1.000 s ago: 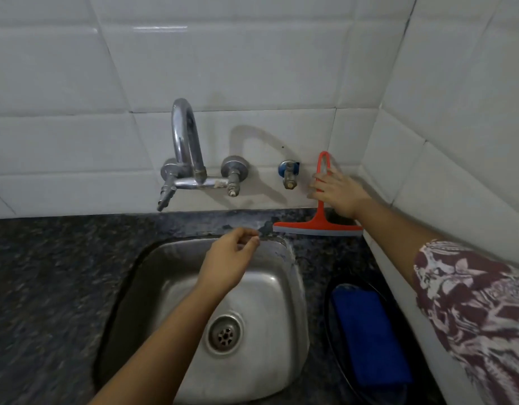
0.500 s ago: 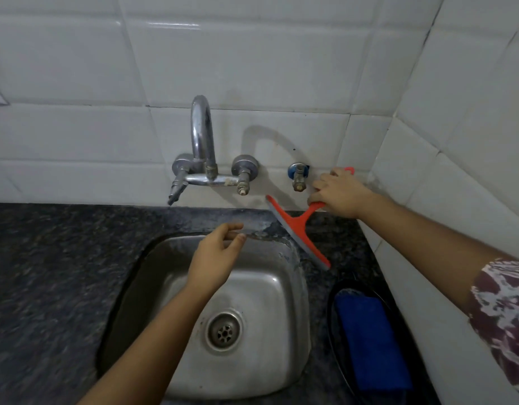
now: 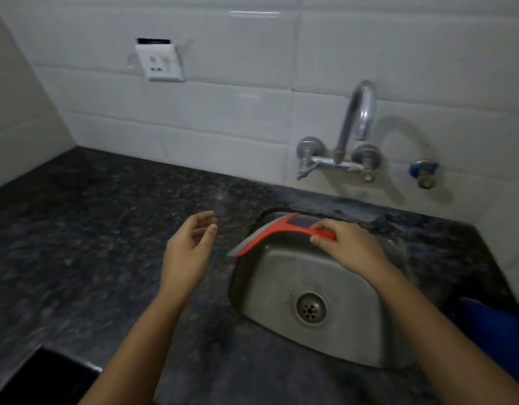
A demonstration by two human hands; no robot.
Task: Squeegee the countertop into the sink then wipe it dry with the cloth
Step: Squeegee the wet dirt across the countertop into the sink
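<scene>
At five o'clock a blue cloth (image 3: 492, 328) is lying on the dark granite table (image 3: 77, 229), just right of the steel sink (image 3: 325, 276). The left hand (image 3: 188, 252) is hovering half open and empty over the table left of the sink. Beyond, at one o'clock, the right hand (image 3: 346, 247) is gripping the red squeegee (image 3: 270, 232) by its handle, its blade hanging over the sink's far-left rim.

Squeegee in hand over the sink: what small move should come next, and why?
Probably carry the squeegee left and set its blade on the countertop. The right hand holds it above the sink, off the surface; the left hand hovers empty.
</scene>
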